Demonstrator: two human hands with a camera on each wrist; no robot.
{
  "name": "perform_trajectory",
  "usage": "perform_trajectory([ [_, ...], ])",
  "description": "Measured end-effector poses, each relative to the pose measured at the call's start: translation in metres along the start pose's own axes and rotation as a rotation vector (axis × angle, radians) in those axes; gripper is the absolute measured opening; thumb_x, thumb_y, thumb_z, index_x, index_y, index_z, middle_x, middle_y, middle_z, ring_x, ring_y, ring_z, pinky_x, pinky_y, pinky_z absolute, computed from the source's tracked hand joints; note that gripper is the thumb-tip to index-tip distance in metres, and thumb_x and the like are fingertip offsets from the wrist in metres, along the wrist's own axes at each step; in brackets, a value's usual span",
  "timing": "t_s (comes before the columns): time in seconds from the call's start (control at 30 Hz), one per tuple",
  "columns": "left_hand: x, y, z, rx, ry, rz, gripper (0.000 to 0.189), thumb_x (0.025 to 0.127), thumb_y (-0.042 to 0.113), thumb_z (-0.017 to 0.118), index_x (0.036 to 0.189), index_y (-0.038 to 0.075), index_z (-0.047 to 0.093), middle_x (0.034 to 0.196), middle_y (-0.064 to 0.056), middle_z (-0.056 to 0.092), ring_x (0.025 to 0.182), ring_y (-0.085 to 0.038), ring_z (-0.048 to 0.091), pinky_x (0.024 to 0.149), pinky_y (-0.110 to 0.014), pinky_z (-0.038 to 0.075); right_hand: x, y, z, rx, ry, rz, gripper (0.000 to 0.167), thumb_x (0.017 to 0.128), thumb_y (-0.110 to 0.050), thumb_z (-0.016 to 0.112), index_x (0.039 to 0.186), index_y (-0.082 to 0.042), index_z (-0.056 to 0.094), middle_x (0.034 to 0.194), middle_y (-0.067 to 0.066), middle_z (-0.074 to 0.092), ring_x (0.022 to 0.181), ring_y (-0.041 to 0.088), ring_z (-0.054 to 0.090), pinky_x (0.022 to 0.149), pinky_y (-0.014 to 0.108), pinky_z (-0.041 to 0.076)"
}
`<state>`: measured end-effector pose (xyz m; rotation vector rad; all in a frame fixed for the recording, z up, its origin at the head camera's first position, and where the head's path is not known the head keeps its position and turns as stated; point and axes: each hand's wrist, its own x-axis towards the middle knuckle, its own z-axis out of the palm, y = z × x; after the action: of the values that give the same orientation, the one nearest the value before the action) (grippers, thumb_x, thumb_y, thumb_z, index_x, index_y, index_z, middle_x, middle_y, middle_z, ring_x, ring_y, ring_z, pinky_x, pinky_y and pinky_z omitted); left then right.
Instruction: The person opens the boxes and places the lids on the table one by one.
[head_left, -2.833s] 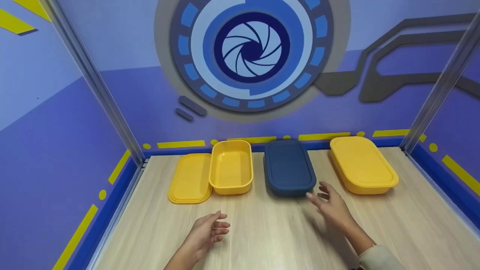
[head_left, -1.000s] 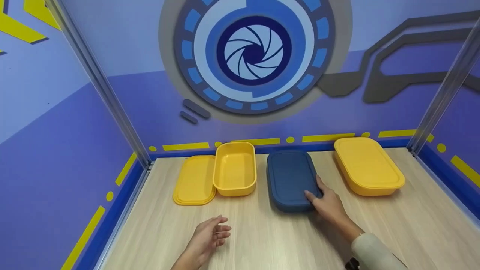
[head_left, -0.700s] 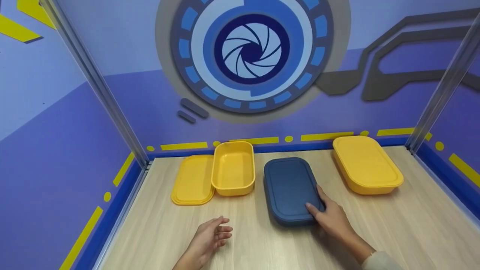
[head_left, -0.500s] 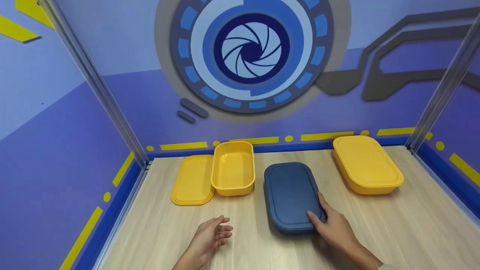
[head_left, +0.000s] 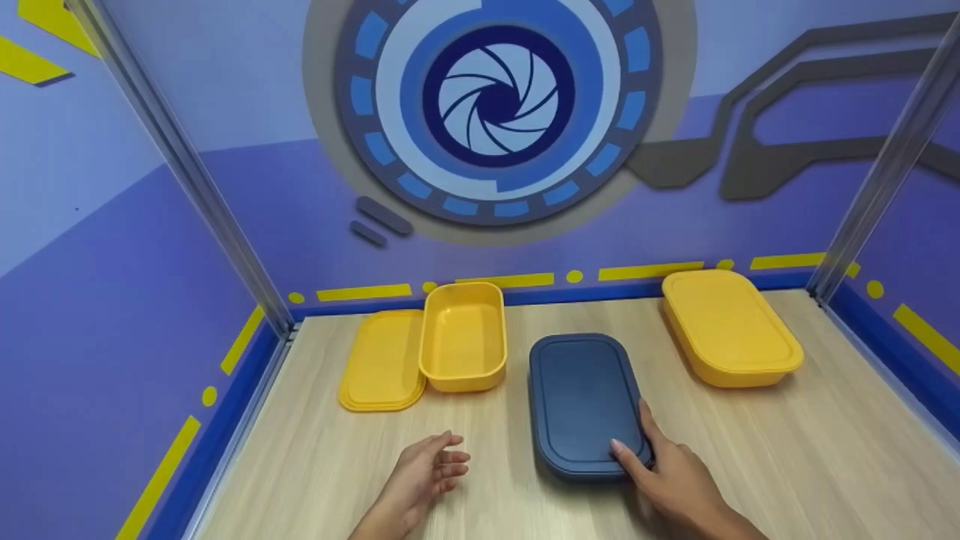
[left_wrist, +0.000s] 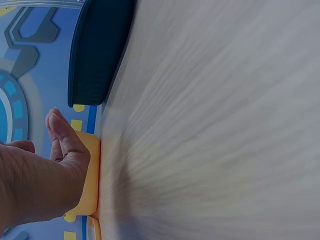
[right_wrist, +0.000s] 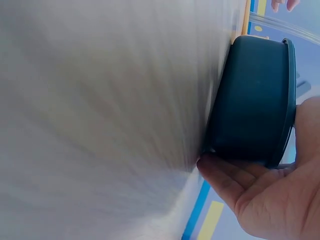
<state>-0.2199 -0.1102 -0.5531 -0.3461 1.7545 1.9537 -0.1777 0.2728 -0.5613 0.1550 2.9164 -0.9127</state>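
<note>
A dark blue lidded lunch box (head_left: 586,405) stands on the wooden table in the head view. My right hand (head_left: 679,476) grips its near right corner, thumb on top of the lid and fingers along the side. The right wrist view has the box's end wall (right_wrist: 252,97) close up, with the hand (right_wrist: 275,200) around its edge. To the left, my left hand (head_left: 424,480) hangs over the table with loosely curled fingers and holds nothing. In the left wrist view that hand (left_wrist: 45,180) is apart from the dark blue box (left_wrist: 100,52).
An open yellow box (head_left: 465,337) stands near the back wall, with a yellow lid (head_left: 382,360) lying against its left side. A yellow lidded box (head_left: 731,326) stands at the back right. Panels with metal posts (head_left: 874,180) enclose the table (head_left: 817,465).
My right hand has taken hold of the dark blue lunch box and drawn it from the back wall towards me. The left hand has barely moved.
</note>
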Motion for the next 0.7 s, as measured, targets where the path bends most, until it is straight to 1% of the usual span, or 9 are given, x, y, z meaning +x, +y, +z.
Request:
perform_trajectory([
  [0.1,0.002,0.001,0.005,0.003,0.008,-0.016,0.042,0.114,0.035,0.050,0.138,0.002,0.061,0.104,-0.003,0.075,0.091,-0.013,0.071,0.079,-0.025,0.057,0.000,-0.001,-0.001,-0.010,-0.008,0.002,0.112,0.097,-0.081,0.052,0.171,-0.005,0.017,0.136,0.037,0.067,0.101,0.031,0.074,0.093,0.058,0.057],
  [0.23,0.006,-0.002,0.015,0.024,-0.001,-0.021,0.042,0.114,0.035,0.051,0.137,0.001,0.061,0.102,-0.003,0.075,0.088,-0.012,0.071,0.076,-0.025,0.057,-0.001,-0.002,-0.001,-0.029,-0.010,0.006,0.111,0.097,-0.080,0.051,0.171,-0.005,0.015,0.133,0.036,0.068,0.108,0.038,0.075,0.095,0.060,0.057],
  [0.4,0.007,-0.007,0.035,0.027,-0.058,-0.028,0.042,0.113,0.034,0.053,0.134,0.000,0.063,0.101,-0.004,0.075,0.087,-0.012,0.072,0.075,-0.025,0.057,-0.001,-0.002,-0.001,-0.044,0.006,-0.004,0.108,0.099,-0.078,0.052,0.171,-0.005,0.016,0.126,0.035,0.072,0.104,0.038,0.076,0.091,0.059,0.057],
  [0.47,0.006,-0.007,0.045,0.037,-0.078,-0.016,0.041,0.112,0.034,0.055,0.133,0.000,0.063,0.101,-0.004,0.075,0.086,-0.012,0.072,0.075,-0.025,0.057,-0.001,-0.002,0.000,-0.046,0.011,-0.009,0.107,0.099,-0.077,0.053,0.171,-0.005,0.017,0.125,0.034,0.073,0.103,0.037,0.077,0.090,0.059,0.057],
  [0.53,0.004,-0.005,0.056,0.064,-0.076,0.007,0.039,0.111,0.033,0.058,0.131,0.001,0.065,0.101,-0.004,0.075,0.086,-0.012,0.072,0.074,-0.025,0.057,-0.001,-0.002,0.000,-0.046,0.014,-0.013,0.107,0.099,-0.076,0.053,0.171,-0.005,0.017,0.124,0.034,0.073,0.102,0.036,0.077,0.090,0.059,0.057],
  [0.57,0.004,-0.004,0.062,0.083,-0.070,0.029,0.038,0.110,0.033,0.060,0.130,0.002,0.065,0.102,-0.004,0.076,0.087,-0.011,0.072,0.074,-0.025,0.058,-0.001,-0.002,0.000,-0.046,0.014,-0.014,0.107,0.099,-0.076,0.054,0.171,-0.005,0.017,0.124,0.034,0.073,0.103,0.036,0.077,0.090,0.059,0.057],
  [0.63,0.002,-0.002,0.073,0.138,-0.050,0.105,0.036,0.108,0.031,0.063,0.129,0.002,0.066,0.105,-0.005,0.076,0.089,-0.012,0.072,0.075,-0.026,0.058,-0.001,-0.002,0.000,-0.043,0.014,-0.015,0.107,0.099,-0.075,0.054,0.170,-0.004,0.017,0.125,0.035,0.073,0.104,0.037,0.077,0.091,0.059,0.057],
  [0.7,0.001,-0.001,0.083,0.194,-0.029,0.202,0.034,0.106,0.028,0.066,0.129,0.003,0.067,0.110,-0.007,0.076,0.093,-0.013,0.071,0.078,-0.028,0.058,0.000,-0.003,0.000,-0.042,0.010,-0.013,0.108,0.099,-0.076,0.054,0.170,-0.004,0.017,0.125,0.035,0.072,0.105,0.038,0.077,0.091,0.059,0.057],
])
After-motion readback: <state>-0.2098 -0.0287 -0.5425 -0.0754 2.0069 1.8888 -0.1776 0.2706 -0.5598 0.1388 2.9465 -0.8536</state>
